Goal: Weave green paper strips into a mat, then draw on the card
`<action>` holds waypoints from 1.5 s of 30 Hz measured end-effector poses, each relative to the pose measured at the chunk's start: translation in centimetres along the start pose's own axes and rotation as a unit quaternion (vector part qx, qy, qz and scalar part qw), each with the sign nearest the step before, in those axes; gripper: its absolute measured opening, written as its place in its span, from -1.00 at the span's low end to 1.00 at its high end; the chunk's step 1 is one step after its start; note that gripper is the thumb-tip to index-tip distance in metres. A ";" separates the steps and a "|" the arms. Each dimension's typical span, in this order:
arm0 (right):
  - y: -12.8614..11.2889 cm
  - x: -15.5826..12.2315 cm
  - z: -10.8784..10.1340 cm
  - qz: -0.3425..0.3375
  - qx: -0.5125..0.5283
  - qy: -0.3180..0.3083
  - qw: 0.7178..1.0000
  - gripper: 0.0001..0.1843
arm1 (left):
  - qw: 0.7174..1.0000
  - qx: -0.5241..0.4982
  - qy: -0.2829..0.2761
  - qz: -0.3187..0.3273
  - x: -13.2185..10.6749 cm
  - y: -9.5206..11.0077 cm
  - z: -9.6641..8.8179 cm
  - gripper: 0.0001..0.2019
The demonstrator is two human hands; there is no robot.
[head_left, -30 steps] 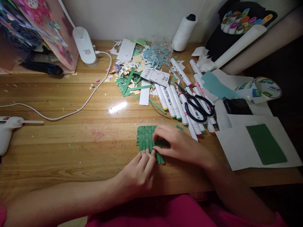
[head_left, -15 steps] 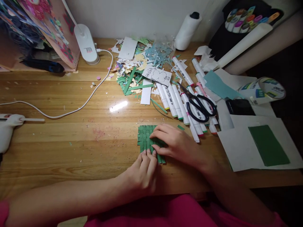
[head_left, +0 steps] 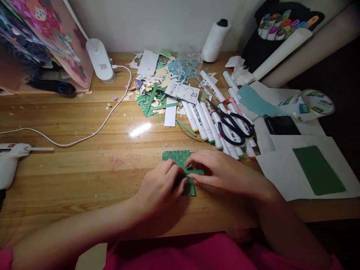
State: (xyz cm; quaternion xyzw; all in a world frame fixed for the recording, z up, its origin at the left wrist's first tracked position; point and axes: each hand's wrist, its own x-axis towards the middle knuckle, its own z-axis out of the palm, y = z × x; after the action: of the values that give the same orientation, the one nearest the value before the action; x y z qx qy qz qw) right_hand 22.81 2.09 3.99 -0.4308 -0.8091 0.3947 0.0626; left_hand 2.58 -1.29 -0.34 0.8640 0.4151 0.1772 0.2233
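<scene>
- Seen from the head: low in the middle of the tabletop (head_left: 98, 180), a woven green paper mat (head_left: 177, 154), lying flat and partly covered by both hands.
- Placed over the lower left of the mat: the left hand (head_left: 161, 183), with bent fingers touching its surface; impossible to tell whether pinching anything, the fingertips being partly hidden.
- Set at the right side of the mat: the right hand (head_left: 221, 168), with thumb and forefinger curved about a narrow green strip (head_left: 196, 172); firm grip or light touch, cannot tell.
- Sticking out rightward past the mat, between that thumb and forefinger: the free end of the strip.
- Beyond the hands: white markers (head_left: 206, 122) laid in a slanting row, with black-handled scissors (head_left: 222, 114) on top.
- Left of the markers and farther back: a heap of paper scraps (head_left: 160, 77), with a small drawn card (head_left: 184, 93) at its near right edge.
- To the right: a green rectangle (head_left: 319, 170) on white paper (head_left: 277, 178), near a dark flat object (head_left: 282, 125) and a roll of tape (head_left: 302, 104).
- At the far left edge: a white glue gun (head_left: 12, 161), well apart from the mat.
</scene>
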 end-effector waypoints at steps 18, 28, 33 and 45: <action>0.4 -0.3 1.3 0.025 -0.001 -0.005 1.000 -0.68 | 1.000 -0.012 -0.008 -0.020 1.2 -0.5 0.3 -0.79; 0.1 0.4 0.8 0.017 -0.038 0.025 0.999 -0.85 | 0.999 -0.024 -0.021 -0.015 1.2 -0.6 0.2 -0.78; 0.4 0.2 0.6 0.082 0.029 0.037 0.996 -0.93 | 0.999 -0.014 -0.027 -0.009 1.2 -0.6 0.1 -0.73; 0.8 0.4 0.4 0.188 0.175 0.029 0.966 -0.78 | 0.999 0.029 -0.036 0.000 1.1 -0.5 0.2 -0.71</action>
State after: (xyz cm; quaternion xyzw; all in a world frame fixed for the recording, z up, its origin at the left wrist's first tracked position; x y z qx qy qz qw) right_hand 22.92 2.39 3.07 -0.5684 -0.6298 0.5226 0.0850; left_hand 3.01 -0.23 -0.60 0.8758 0.4119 0.1341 0.2128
